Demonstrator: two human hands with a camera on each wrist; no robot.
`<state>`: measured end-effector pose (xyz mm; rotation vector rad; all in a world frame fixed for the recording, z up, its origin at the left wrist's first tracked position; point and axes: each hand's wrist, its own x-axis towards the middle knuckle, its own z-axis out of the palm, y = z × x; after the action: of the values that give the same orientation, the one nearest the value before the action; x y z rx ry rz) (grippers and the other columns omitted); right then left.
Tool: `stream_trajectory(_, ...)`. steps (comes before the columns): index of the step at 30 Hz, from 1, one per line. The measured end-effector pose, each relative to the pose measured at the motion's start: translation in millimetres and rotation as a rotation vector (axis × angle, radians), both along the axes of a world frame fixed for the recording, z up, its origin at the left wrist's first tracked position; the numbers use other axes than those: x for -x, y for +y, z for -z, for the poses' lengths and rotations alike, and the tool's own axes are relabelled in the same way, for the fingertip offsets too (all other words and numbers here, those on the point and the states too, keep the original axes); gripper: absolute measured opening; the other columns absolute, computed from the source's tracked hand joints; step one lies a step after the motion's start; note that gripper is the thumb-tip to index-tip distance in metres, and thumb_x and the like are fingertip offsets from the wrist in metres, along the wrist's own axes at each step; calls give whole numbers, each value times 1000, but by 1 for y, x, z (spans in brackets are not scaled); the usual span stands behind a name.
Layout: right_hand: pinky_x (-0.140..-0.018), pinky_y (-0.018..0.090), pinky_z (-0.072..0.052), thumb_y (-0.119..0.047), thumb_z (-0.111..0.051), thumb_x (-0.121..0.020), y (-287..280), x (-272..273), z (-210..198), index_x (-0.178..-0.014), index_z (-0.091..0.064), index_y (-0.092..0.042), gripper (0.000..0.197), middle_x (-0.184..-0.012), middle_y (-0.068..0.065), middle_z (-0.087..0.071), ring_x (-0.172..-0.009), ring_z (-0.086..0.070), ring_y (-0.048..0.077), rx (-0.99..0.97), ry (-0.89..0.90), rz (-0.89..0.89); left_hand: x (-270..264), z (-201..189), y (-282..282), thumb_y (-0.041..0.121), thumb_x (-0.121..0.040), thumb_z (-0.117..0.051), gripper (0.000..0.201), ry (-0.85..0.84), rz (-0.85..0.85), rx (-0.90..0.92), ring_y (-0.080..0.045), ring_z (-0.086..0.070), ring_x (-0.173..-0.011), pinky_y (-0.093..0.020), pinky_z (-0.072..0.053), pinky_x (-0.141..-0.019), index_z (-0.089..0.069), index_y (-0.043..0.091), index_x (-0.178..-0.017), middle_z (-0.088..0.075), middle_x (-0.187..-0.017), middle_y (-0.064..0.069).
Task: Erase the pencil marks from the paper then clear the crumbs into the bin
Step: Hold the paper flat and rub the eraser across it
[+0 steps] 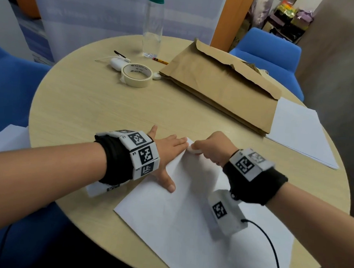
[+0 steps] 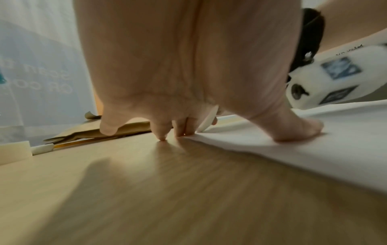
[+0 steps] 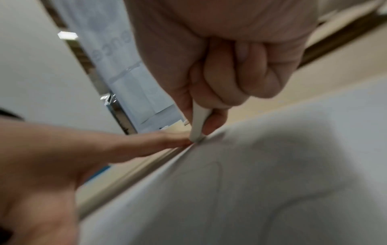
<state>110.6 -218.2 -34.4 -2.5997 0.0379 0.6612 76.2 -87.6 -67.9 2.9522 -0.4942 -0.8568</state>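
Right hand (image 1: pixel 214 148) pinching white eraser (image 1: pixel 192 150) betw thumb and curled fingers, eraser tip down on far corner of the paper (image 1: pixel 187 217), right at its edge; in right wrist view eraser (image 3: pixel 199 122) stands near upright, long axis tilted a bit, lower end touching sheet just beside left fingertips (image 3: pixel 178 140). Left hand (image 1: pixel 166 154) flat, fingers straight and spread, thumb on the sheet, fingertips half on paper edge, half on round wooden table (image 1: pixel 90 108); pinning the sheet, not gripping. In left wrist view, fingertips (image 2: pixel 162 137) press tabletop at paper border, eraser (image 2: pixel 207 121) just behind them. So: work spot lies directly under right-hand fingers, left hand touching-close on its left side; strokes prob need to run away from left fingertips, along or into the sheet, else eraser bumps them or slips off the corner. Sheet lies diagonal, long axis running from far corner toward the person's right. Faint pencil curves visible on paper in right wrist view; crumbs too small to tell. No bin in view. Further off, well apart: brown envelope (image 1: pixel 222 85), masking tape roll (image 1: pixel 136 74), clear bottle (image 1: pixel 152 28), pencil (image 1: pixel 160 60), white paper stack (image 1: pixel 300 133) at right edge. Nothing standing betw hands and sheet. Wrist cable (image 1: pixel 269 243) trails over near part of paper, could drag crumbs.
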Motion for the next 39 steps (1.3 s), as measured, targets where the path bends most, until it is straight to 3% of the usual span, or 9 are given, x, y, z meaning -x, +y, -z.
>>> stream_trajectory(4,-35,17,-27,-21,-62,-81,7,17,9,-63,-59,-10,21,-45,-3,-43,-36,-36,9,-40,96,-114,2,-2,-1,61,-70,-66,120,-5,-1,-11,-15,10,-147,-62,10,-110,13,18,-149,16,-158,6)
stream_trajectory(8,-44,24,-26,-20,-62,-82,-20,-9,4,-54,-49,-6,34,-53,4,-40,-45,-33,16,-75,-90,49,1,-2,-1,63,-70,-65,121,4,2,-10,-15,12,-147,-61,12,-110,14,18,-149,16,-158,7)
stream_trajectory(13,-47,21,-32,-36,-66,-82,-48,-11,4,-72,-66,-10,28,-56,-1,-54,-43,-47,10,-212,-49,-50,1,-2,-1,62,-70,-65,118,-14,49,16,-17,19,-145,-57,13,-112,9,18,-150,17,-158,6)
stream_trajectory(19,-45,19,-32,-40,-64,-83,-38,-9,12,-79,-69,-7,34,-46,-1,-53,-37,-37,9,-132,-22,-218,-1,-10,-7,54,-76,-65,102,-24,25,107,-13,-4,-147,-52,1,-117,-6,19,-151,1,-160,5)
stream_trajectory(23,-48,17,-36,-32,-63,-85,-35,1,17,-68,-65,-11,27,-52,-3,-51,-46,-42,6,-110,-157,-234,0,-5,-9,60,-70,-67,117,-3,38,45,-13,6,-147,-55,9,-114,7,18,-150,11,-159,5)
stream_trajectory(26,-49,17,-35,-32,-64,-84,-38,26,17,-84,-72,-2,30,-63,0,-57,-44,-43,5,-84,-80,-396,0,0,-7,62,-68,-68,124,32,35,23,-13,13,-146,-55,12,-112,15,16,-149,19,-157,4)
stream_trajectory(30,-37,3,-29,-41,-74,-74,-36,9,10,-82,-74,-16,26,-31,-18,-48,-40,-48,0,-119,-65,-294,0,1,-6,63,-67,-68,127,35,40,17,-13,16,-145,-56,13,-112,18,17,-148,23,-157,5)
stream_trajectory(36,-33,13,-22,-30,-69,-81,-32,18,24,-43,-43,-14,48,-33,-6,-27,-31,-31,10,-130,-141,-240,1,3,-7,64,-66,-68,130,35,40,10,-13,17,-145,-58,11,-113,21,17,-147,25,-156,4)
stream_trajectory(39,-36,12,-24,-34,-71,-78,-31,31,22,-59,-66,-12,30,-33,-7,-35,-30,-32,6,-146,-18,-281,2,3,-7,63,-66,-69,130,43,38,10,-13,19,-145,-57,13,-111,22,16,-147,26,-155,4)
